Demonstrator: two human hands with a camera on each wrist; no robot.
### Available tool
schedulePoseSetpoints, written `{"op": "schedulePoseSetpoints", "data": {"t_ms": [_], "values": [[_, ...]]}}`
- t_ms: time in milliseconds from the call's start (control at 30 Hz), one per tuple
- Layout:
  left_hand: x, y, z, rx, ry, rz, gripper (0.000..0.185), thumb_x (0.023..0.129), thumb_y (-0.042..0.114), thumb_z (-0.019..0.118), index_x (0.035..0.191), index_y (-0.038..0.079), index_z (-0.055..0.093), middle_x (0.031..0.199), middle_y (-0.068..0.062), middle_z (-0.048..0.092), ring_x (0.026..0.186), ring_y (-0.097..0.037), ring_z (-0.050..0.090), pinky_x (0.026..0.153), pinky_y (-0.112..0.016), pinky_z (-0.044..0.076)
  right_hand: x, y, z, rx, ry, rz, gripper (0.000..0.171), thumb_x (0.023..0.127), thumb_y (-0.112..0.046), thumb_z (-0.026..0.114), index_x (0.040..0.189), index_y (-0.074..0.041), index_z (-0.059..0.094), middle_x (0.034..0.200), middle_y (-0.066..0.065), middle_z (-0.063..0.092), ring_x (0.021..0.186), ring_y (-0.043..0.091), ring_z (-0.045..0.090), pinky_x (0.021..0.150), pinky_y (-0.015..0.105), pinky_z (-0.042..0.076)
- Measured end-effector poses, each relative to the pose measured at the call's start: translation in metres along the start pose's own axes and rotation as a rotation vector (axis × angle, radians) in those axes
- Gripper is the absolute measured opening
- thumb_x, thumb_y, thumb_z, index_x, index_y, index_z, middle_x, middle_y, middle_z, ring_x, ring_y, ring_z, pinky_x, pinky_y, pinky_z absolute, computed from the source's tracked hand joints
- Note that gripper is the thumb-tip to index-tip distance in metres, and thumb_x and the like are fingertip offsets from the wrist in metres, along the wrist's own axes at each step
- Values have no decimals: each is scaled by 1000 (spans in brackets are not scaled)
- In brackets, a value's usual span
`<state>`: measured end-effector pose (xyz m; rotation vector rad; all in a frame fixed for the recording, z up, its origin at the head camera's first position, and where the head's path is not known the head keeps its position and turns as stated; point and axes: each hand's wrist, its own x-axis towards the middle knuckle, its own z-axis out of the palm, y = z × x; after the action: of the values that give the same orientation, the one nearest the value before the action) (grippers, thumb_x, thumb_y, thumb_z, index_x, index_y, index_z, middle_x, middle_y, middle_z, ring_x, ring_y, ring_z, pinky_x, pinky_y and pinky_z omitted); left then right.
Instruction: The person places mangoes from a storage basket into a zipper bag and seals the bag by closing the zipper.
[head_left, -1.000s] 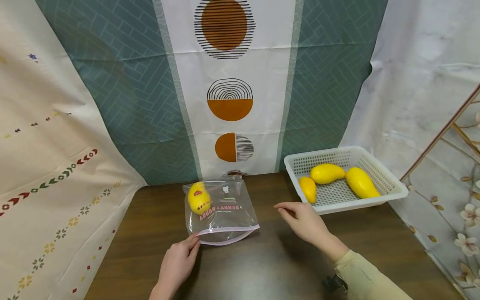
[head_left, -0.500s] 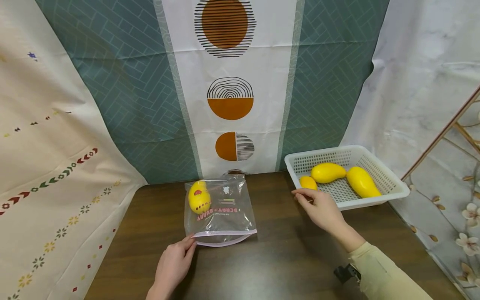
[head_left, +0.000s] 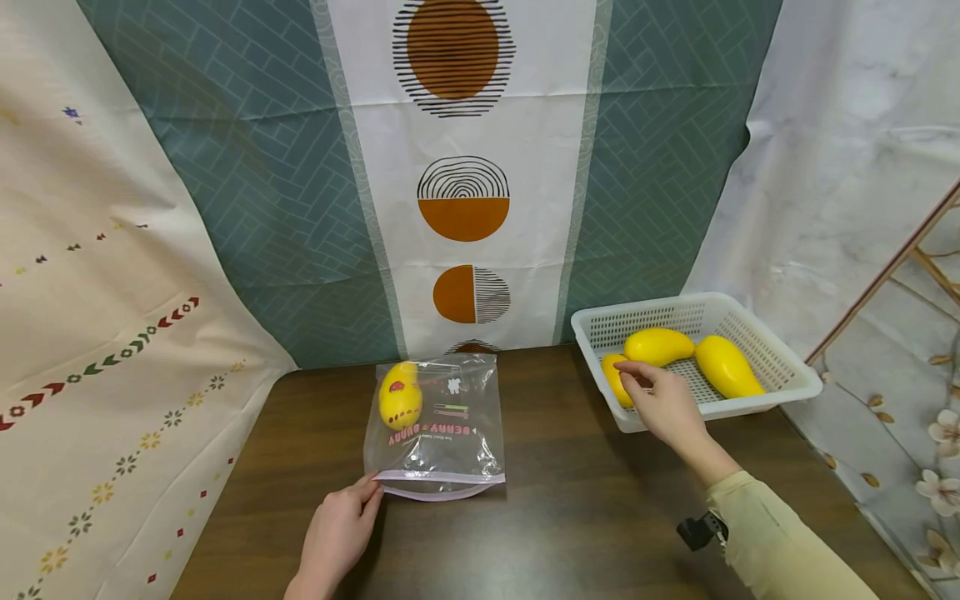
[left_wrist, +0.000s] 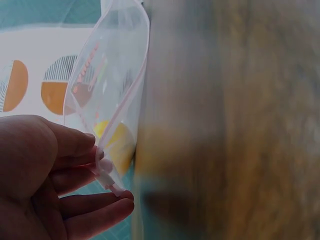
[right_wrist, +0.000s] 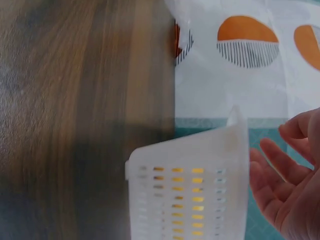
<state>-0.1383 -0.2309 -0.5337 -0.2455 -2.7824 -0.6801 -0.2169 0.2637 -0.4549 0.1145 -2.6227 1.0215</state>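
Note:
A clear zip bag (head_left: 457,457) with a lilac zip edge lies on the table, a yellow mango (head_left: 400,402) inside it. My left hand (head_left: 337,527) pinches the left end of its zip edge. In the left wrist view, thumb and fingers grip the corner of the bag (left_wrist: 135,95), whose mouth gapes. My right hand (head_left: 669,408) is over the near left rim of a white basket (head_left: 797,390), fingers parted and holding nothing. Its fingertips overlap the smallest mango (head_left: 612,375). In the right wrist view, the hand (right_wrist: 295,180) is above the basket's rim.
Two larger mangoes, one at the back (head_left: 658,346) and one at the right (head_left: 727,367), lie in the basket. The brown wooden table (head_left: 540,517) meets a patterned cloth (head_left: 487,208) behind. Cloths also hang at both sides.
My right hand has moved right and forward from the table to over the basket. My left hand has drawn the bag's zip edge slightly left and toward me.

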Motion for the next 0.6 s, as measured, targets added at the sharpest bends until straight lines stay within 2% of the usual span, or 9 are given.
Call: {"op": "schedulePoseSetpoints", "data": {"t_ms": [267, 600], "values": [[1, -2, -2, 10, -5, -12, 19, 100, 10, 76, 115, 1, 83, 125, -11, 77, 108, -37, 76, 85, -58, 61, 8, 17, -3, -26, -40, 73, 36, 112, -18, 53, 142, -5, 68, 135, 22, 70, 117, 44, 66, 97, 61, 53], [0, -2, -2, 19, 3, -17, 18, 99, 10, 76, 114, 1, 83, 124, -10, 78, 107, -37, 76, 84, -58, 60, 14, 36, 0, -107, -45, 90, 35, 110, -14, 55, 140, -3, 68, 133, 23, 70, 98, 37, 64, 82, 51, 53]]}}
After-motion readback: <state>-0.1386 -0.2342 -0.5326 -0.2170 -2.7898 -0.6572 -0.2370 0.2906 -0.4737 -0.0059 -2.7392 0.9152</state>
